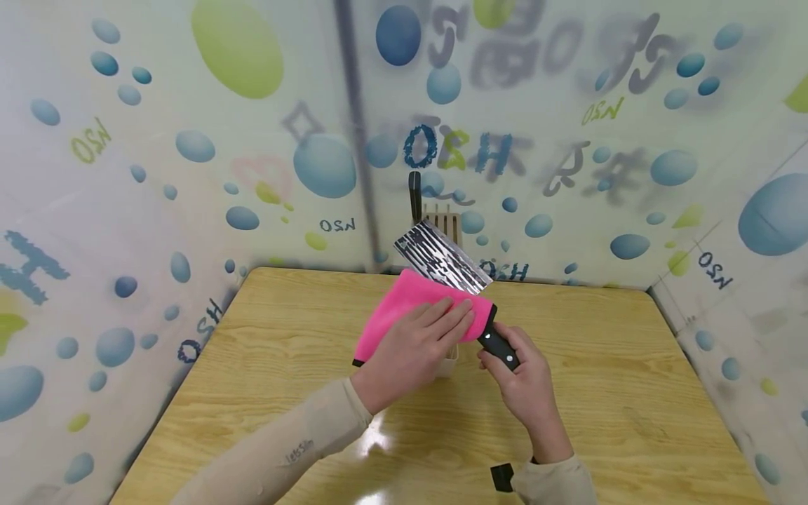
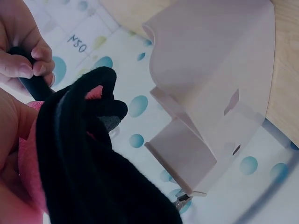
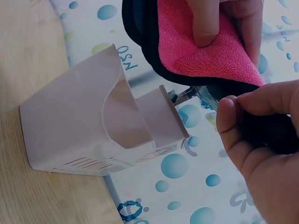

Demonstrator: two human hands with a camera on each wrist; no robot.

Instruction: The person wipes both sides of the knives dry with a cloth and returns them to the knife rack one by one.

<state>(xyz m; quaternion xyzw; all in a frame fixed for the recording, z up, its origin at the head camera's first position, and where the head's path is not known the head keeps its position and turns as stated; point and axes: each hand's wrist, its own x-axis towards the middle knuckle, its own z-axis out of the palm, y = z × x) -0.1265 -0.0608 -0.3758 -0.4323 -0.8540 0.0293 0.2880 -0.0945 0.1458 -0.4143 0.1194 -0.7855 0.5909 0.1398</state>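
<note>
My right hand (image 1: 527,382) grips the black riveted handle of a cleaver (image 1: 444,258), whose broad shiny blade points up and left. Over the lower part of the blade lies a bright pink cloth (image 1: 388,319) with black edging. My left hand (image 1: 410,351) holds that cloth against the blade, fingers on the near face; in the right wrist view its thumb presses the pink side. Behind and below both hands, a pale knife holder (image 3: 70,112) stands on the table, partly hidden in the head view. The cloth's black border (image 2: 79,154) fills much of the left wrist view.
Another black-handled knife (image 1: 414,196) stands upright at the holder, close to the back wall. The wood-grain table (image 1: 303,308) meets walls covered with printed blue and green dots. A small black piece (image 1: 503,477) shows beside my right sleeve.
</note>
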